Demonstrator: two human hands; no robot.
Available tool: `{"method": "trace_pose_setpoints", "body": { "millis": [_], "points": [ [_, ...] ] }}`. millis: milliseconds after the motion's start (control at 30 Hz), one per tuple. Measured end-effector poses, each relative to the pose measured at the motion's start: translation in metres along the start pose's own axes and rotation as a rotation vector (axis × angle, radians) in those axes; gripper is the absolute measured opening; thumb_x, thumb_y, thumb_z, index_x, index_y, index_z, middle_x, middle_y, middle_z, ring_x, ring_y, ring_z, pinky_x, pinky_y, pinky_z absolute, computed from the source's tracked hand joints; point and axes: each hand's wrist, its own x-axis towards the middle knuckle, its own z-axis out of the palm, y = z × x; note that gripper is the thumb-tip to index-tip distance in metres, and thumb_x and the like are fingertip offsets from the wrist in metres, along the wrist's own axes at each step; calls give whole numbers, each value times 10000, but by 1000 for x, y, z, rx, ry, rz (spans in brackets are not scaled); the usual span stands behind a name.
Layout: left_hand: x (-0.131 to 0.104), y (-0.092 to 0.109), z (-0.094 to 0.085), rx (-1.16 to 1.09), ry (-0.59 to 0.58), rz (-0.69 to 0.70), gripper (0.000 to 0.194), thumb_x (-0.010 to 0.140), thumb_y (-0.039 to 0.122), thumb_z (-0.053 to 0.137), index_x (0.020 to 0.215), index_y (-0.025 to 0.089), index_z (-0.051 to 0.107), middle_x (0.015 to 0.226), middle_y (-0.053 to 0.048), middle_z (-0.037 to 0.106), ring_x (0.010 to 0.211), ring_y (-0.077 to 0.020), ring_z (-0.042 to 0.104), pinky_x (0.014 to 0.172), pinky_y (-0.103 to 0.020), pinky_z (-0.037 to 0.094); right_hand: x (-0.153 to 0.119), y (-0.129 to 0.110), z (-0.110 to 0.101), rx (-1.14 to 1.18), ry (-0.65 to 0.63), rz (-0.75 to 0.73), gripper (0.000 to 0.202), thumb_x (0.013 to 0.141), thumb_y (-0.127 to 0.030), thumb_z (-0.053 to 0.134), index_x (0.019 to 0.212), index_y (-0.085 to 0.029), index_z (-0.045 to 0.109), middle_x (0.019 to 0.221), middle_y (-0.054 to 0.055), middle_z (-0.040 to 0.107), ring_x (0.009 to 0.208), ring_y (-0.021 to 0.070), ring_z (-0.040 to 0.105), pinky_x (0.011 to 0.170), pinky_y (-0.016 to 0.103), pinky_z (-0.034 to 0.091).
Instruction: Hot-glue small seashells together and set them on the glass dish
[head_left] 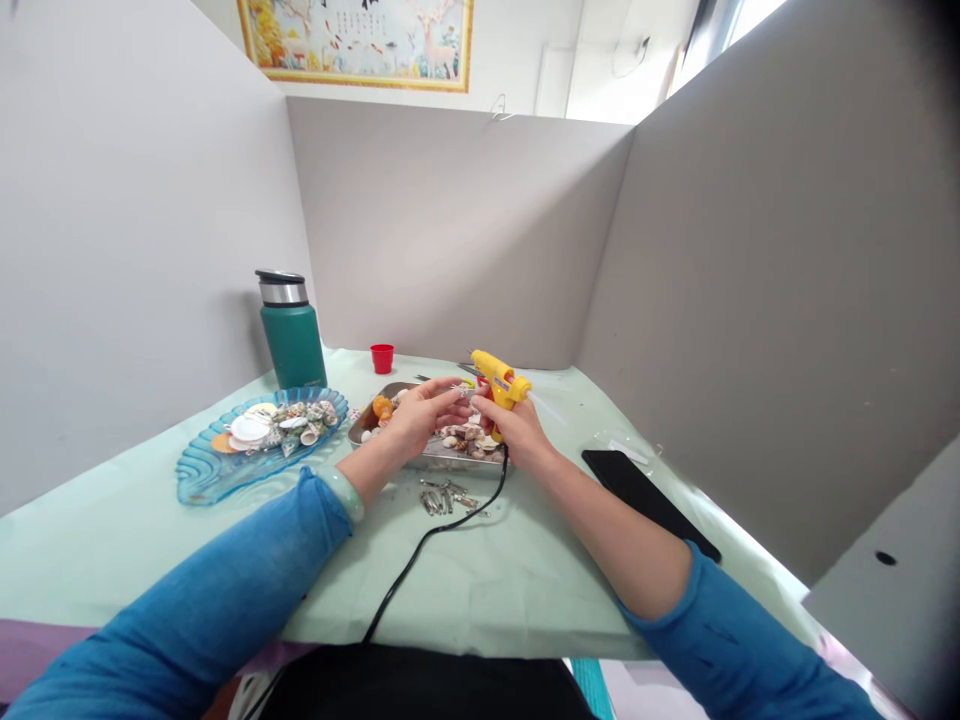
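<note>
My right hand (519, 428) is wrapped round the handle of a yellow hot glue gun (495, 374), held up with its nozzle pointing away from me and to the left. A clear glue stick (546, 406) sticks out of its back. The black cord (420, 548) runs down to the table's front edge. My left hand (418, 415) is closed at the fingertips on a small whitish piece beside the gun; its kind is too small to tell. Beneath both hands lies a metal tray (450, 463) with shells (469, 438), partly hidden by the hands.
Several small silver metal clips (444, 497) lie in front of the tray. At left are a blue glass dish (196, 470) with shells and a green bottle (289, 345). A red cup (382, 359) stands behind. A black phone-like slab (649, 500) lies right. Grey panels (457, 230) enclose the table.
</note>
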Motion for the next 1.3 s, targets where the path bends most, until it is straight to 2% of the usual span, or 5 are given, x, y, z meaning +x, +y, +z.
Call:
{"method": "trace_pose_setpoints", "body": {
  "millis": [300, 500, 733, 1000, 1300],
  "points": [
    [-1, -1, 0, 65, -26, -3, 437, 701, 283, 761, 1083, 138, 604, 749, -58, 690, 637, -147, 673, 631, -268, 548, -1, -2, 1, 13, 4, 10, 267, 636, -342, 728, 775, -183, 563, 616, -31, 523, 503, 88, 451, 460, 238, 372],
    [-1, -1, 2, 104, -14, -3, 378, 687, 299, 774, 983, 121, 622, 778, -60, 683, 624, -135, 660, 617, -264, 545, 0, 0, 0, -11, 6, -6, 267, 647, -348, 723, 796, -185, 573, 624, -35, 529, 499, 82, 451, 470, 233, 382],
    [-3, 0, 5, 158, -20, 20, 388, 661, 308, 785, 963, 119, 631, 824, -60, 678, 613, -132, 659, 583, -254, 528, 0, 0, -1, -34, -8, -19, 263, 669, -394, 699, 794, -201, 571, 595, -40, 529, 508, 97, 464, 478, 233, 379],
    [-6, 1, 9, 233, -15, 29, 352, 656, 296, 768, 926, 121, 624, 723, -35, 660, 588, -142, 646, 576, -269, 523, 1, 3, -1, -22, 58, 24, 277, 667, -409, 692, 790, -199, 560, 526, -52, 512, 474, 95, 454, 480, 227, 384],
    [-4, -4, 5, 286, -84, 45, 343, 670, 293, 756, 939, 124, 629, 685, -36, 666, 588, -145, 649, 584, -269, 530, 3, 7, -1, -29, 116, 22, 280, 676, -395, 689, 834, -189, 584, 532, -50, 515, 487, 99, 478, 475, 222, 392]
  ]
}}
